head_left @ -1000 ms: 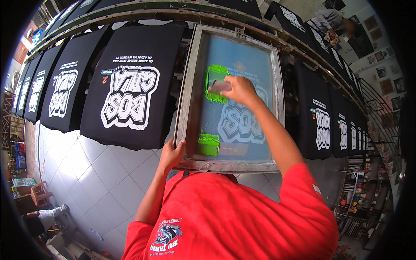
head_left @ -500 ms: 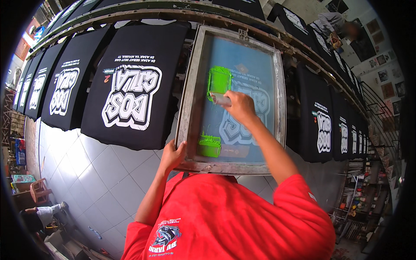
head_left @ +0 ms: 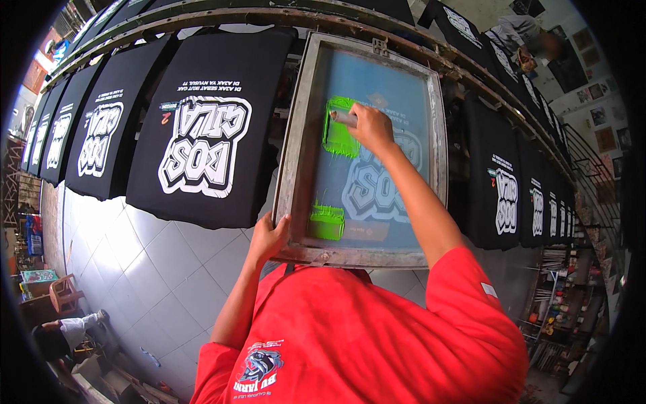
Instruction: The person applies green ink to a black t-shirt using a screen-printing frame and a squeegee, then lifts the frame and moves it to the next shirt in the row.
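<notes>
A silk-screen frame (head_left: 350, 258) with a pale blue mesh (head_left: 377, 74) lies in front of me over a black shirt, whose white print shows through. My left hand (head_left: 270, 237) is closed round the frame's near left corner. In my right hand (head_left: 374, 128) is a small squeegee (head_left: 344, 118), its handle gripped in my fingers and its edge at the far part of a bright green ink patch (head_left: 342, 143). Nearer to me on the mesh is a second, smaller green ink patch (head_left: 327, 223). My right fingers partly hide the squeegee.
Black shirts with white lettering (head_left: 205, 145) line up to the left, and more (head_left: 503, 195) to the right. A long rail (head_left: 222, 12) runs behind them. Tiled floor (head_left: 168, 269) lies at lower left, shelves (head_left: 548, 303) at right. Another person (head_left: 518, 34) is at far right.
My right hand has moved the squeegee away from me, from the near side of the larger green patch to its far side. My left hand keeps its hold on the frame.
</notes>
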Demonstrator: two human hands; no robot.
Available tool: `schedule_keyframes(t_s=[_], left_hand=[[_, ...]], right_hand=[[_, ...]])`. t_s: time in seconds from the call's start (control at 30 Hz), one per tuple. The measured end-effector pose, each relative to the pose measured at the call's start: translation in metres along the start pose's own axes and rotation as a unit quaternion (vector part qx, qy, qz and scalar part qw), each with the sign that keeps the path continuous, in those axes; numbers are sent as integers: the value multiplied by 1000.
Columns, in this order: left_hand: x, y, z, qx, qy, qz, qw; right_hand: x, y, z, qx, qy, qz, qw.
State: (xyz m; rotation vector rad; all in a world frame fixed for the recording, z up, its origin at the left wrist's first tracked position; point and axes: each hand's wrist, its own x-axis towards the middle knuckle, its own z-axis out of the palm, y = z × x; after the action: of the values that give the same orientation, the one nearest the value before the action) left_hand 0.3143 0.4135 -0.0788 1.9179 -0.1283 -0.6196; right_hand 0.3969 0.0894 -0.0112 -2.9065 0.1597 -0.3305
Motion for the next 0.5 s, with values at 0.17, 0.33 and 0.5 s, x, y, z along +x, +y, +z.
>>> schedule_keyframes(t_s=[0.17,0.33,0.5], left_hand=[[-1,0,-2,-40,-24,-50,998],[-2,4,-1,-49,-25,-36,998],[3,-5,2,-36,-25,-38,998]], right_hand=[[-36,-18,-14,24,-54,3,998],[-54,-1,-28,160,23,105,981],[-95,40,-35,562,112,331,750]])
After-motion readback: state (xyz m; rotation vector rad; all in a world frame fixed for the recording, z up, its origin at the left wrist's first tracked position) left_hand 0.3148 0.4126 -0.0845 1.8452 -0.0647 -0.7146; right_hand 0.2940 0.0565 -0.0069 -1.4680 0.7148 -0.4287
